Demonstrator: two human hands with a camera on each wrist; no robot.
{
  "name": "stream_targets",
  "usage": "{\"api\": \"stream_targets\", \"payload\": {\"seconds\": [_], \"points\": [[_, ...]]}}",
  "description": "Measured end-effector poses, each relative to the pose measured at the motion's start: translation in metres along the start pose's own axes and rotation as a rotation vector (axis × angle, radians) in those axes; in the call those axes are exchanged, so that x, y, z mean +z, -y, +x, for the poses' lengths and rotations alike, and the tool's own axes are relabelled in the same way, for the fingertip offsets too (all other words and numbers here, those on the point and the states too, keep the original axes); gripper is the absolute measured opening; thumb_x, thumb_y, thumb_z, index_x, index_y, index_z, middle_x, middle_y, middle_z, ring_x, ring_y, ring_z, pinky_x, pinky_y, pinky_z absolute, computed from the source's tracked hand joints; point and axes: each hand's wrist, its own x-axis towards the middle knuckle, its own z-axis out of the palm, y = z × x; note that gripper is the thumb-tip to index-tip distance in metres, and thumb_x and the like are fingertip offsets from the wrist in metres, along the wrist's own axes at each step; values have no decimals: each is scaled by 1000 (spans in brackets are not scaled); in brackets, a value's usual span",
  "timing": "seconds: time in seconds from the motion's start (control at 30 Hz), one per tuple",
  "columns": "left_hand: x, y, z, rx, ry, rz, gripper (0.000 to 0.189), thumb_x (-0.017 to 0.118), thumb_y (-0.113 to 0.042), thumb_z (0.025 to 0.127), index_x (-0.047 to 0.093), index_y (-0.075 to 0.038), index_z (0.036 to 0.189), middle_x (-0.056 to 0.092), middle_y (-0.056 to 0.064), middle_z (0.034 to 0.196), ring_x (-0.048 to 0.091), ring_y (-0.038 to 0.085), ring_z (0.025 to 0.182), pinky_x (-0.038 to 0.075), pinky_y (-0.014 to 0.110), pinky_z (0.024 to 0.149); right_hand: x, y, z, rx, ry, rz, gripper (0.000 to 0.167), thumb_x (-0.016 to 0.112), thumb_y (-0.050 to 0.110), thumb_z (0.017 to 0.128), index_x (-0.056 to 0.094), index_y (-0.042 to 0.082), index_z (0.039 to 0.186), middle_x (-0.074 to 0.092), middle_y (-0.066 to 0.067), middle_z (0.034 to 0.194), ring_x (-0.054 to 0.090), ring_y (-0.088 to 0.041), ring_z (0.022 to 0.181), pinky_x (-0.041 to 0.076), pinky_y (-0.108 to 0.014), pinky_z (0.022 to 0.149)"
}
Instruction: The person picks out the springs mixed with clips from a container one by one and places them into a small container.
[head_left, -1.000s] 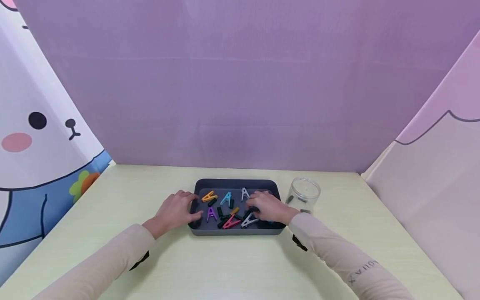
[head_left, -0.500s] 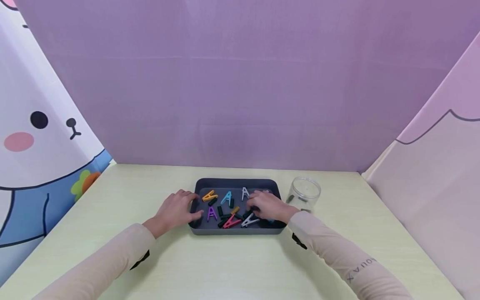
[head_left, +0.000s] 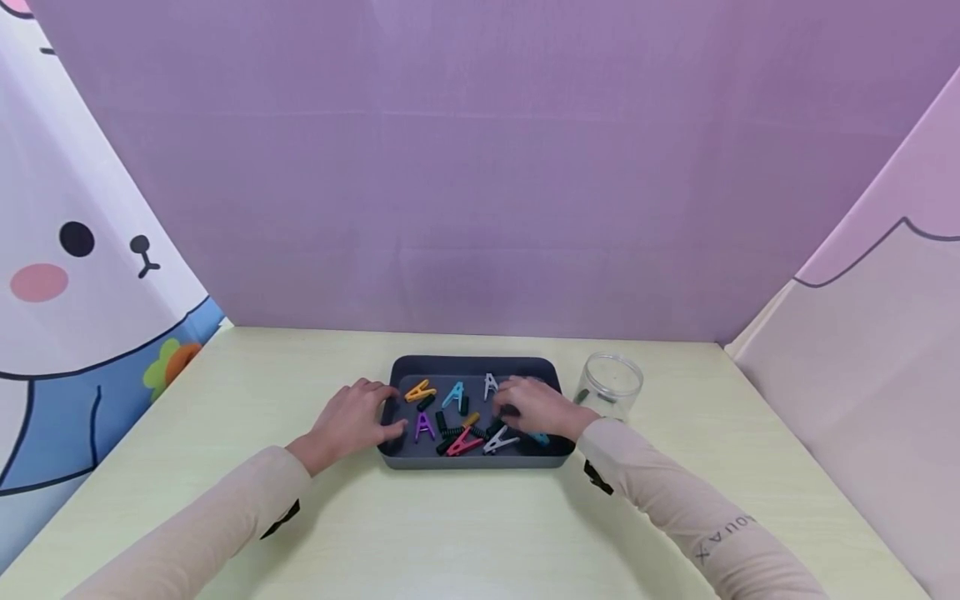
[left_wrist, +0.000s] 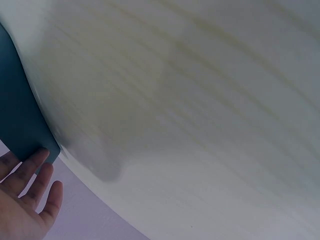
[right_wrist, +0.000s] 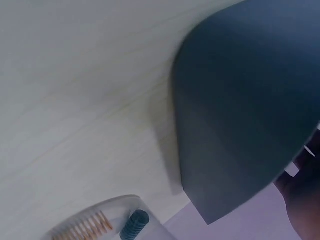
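A dark grey tray (head_left: 480,462) holds small plastic spring clips and short coil springs. Among them are a yellow clip (head_left: 420,390), a light blue clip (head_left: 453,396), a purple clip (head_left: 423,427), a red clip (head_left: 465,442) and white clips, one white clip (head_left: 500,440) near the front. My left hand (head_left: 354,421) rests at the tray's left end, fingers spread; its fingertips (left_wrist: 44,152) touch the tray's corner in the left wrist view. My right hand (head_left: 536,406) reaches over the right half with fingers bent downward. I cannot tell whether it pinches anything; the tray wall hides its fingertips.
A clear round jar (head_left: 611,385) stands on the pale tabletop (head_left: 480,533), just right of the tray. In it lie a dark spring (right_wrist: 135,224) and a copper-coloured spring (right_wrist: 82,227). A purple backdrop (head_left: 480,167) closes off the far side.
My right hand shifts slightly upward within the tray, and more of a blue clip shows beneath it. The left hand stays at the tray's left end.
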Motion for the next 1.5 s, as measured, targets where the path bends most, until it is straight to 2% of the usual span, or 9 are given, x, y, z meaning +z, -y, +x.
{"api": "stream_targets", "payload": {"seconds": [0.47,0.9,1.23,1.5], "points": [[1,1,0,2,-3,11,54,66,-51,73,65,-9,107,66,10,104,59,25,92,50,42,76,-2,5,3,53,88,3,16,66,14,82,68,19,98,64,5,102,55,-14,98,47,-36,87],[1,2,-1,-9,9,12,55,66,-51,73,65,-9,108,66,10,104,58,26,95,49,43,77,0,7,5,42,93,-16,16,67,13,81,69,19,96,65,7,100,55,-12,96,47,-34,87],[2,2,-1,-7,9,14,55,66,-52,73,65,-9,107,66,11,104,58,26,95,50,43,77,-2,5,1,3,46,-91,15,68,16,81,68,21,96,64,7,101,54,-12,98,46,-38,88],[2,3,0,-5,4,12,55,66,-52,73,65,-9,107,66,10,104,58,26,94,50,42,77,-9,0,-3,-16,-8,-99,16,68,18,81,68,19,96,64,6,98,54,-13,90,45,-32,76]]}}
